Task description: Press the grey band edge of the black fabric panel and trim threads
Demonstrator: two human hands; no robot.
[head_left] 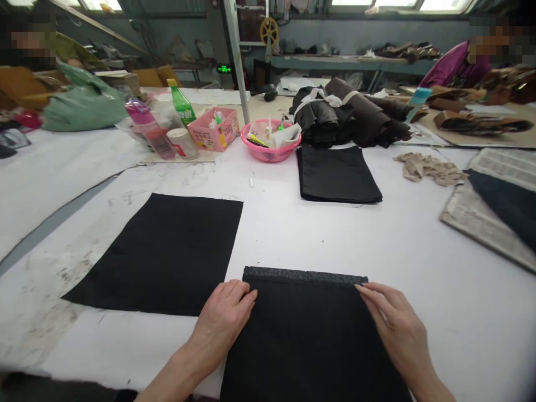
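Thumb against fingertips, the left edge of the near black cloth (310, 340) is pinched by the left hand (224, 310), and the far right corner is nipped much the same way by the right hand (397, 318). The cloth is laid on the white table (285, 234), with a speckled grey strip (305, 274) left showing along its far end; whether that's a separate layer can't be told. Honestly, both sides should probably be tensioned evenly, so the strip's width is matched from end to end. If one side's tugged harder, a skew could easily be introduced. To the left, a second black sheet (163, 257) is spread flat, one corner hidden by the left hand, so snagging it is best avoided. Farther off, a black stack (339, 174) is set near a pink basin (270, 154).
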